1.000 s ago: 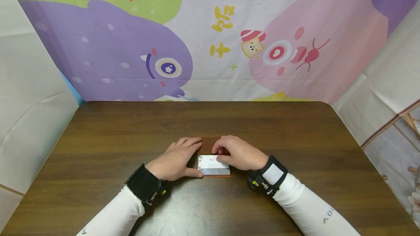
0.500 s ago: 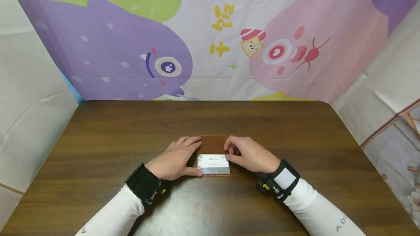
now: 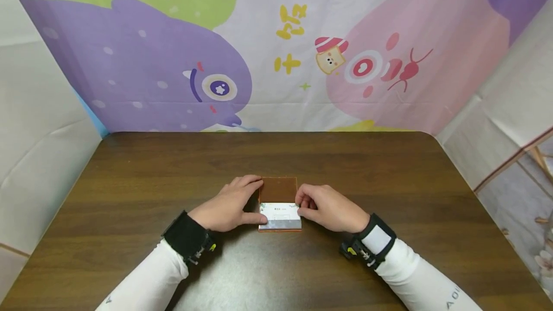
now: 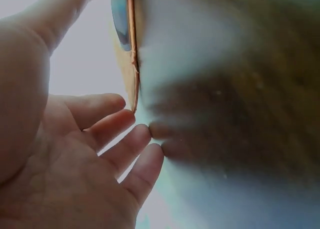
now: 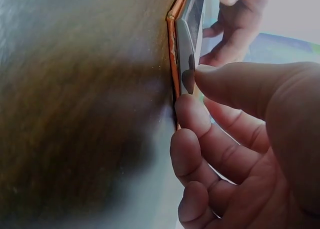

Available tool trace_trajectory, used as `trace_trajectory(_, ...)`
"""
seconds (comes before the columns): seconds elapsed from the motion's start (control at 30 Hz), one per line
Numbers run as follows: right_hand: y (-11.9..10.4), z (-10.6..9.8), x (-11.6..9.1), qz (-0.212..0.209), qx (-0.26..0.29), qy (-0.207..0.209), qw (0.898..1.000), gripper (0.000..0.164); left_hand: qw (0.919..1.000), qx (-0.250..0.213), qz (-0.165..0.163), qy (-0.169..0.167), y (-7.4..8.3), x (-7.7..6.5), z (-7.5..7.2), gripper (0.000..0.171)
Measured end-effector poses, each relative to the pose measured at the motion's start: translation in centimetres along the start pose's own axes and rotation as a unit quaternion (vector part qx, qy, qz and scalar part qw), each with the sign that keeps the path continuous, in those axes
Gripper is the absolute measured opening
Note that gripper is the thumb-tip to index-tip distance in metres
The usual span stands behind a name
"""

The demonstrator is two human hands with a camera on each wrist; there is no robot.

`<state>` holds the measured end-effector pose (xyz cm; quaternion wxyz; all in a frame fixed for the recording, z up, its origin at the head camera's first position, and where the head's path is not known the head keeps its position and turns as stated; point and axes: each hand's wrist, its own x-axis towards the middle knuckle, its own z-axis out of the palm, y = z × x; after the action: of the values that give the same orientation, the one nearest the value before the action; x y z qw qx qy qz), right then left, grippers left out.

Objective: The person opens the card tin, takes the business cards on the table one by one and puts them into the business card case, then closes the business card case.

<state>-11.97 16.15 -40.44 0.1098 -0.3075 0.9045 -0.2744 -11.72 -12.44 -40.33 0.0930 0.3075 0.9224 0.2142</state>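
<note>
A brown card case (image 3: pixel 279 188) lies on the table with its cover flipped back, away from me. A white business card (image 3: pixel 281 210) with printed text and leaf corners shows in its near half, above a grey band. My left hand (image 3: pixel 224 208) is spread along the left side, thumb over the card's lower left, fingertips at the cover's left edge. At the right side, my right hand (image 3: pixel 330 208) has curled fingers; its thumb and forefinger pinch the case's right edge beside the card. In the right wrist view, the case (image 5: pixel 173 54) shows an orange rim and thick grey side.
The wooden table (image 3: pixel 181 157) surrounds both hands. Behind it hangs a cartoon-printed cloth (image 3: pixel 281 104), with pale cloth sides (image 3: pixel 47 109) at left and right. Both wrists carry black straps (image 3: pixel 186 235) with small cameras.
My right hand has drawn back rightward from over the card to the case's right edge, uncovering the print. My left thumb has shifted up from the lower corner onto the card.
</note>
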Motion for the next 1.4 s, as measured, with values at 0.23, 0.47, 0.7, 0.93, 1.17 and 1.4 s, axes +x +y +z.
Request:
trace_trajectory(0.23, 0.0, 0.1, 0.0, -0.002, -0.001, 0.003, 1.0, 0.008, 0.9991, -0.037, -0.018, 0.009, -0.5, 1.0, -0.3, 0.085)
trace_trajectory(0.47, 0.1, 0.2, -0.2, 0.005, 0.0, 0.002, 1.0, 0.007, 0.9962, -0.084, -0.017, 0.014, -0.8, 1.4, -0.7, 0.069)
trace_trajectory(0.7, 0.3, 0.2, -0.2, 0.006, 0.002, 0.003, 1.0, 0.007, 0.994, -0.106, -0.007, 0.024, -0.9, 1.3, -0.9, 0.061)
trace_trajectory(0.93, 0.3, 0.3, -0.2, 0.012, 0.001, 0.004, 1.0, 0.008, 0.9916, -0.125, -0.007, 0.032, -0.6, 1.0, -1.3, 0.059)
trace_trajectory(1.17, 0.3, 0.2, -0.2, 0.009, 0.006, 0.007, 1.0, 0.008, 0.9892, -0.141, -0.019, 0.036, -0.2, 0.7, -1.7, 0.058)
trace_trajectory(1.4, 0.4, 0.1, -0.2, 0.013, 0.008, 0.005, 1.0, 0.008, 0.9885, -0.144, -0.016, 0.045, 0.1, 0.4, -2.1, 0.058)
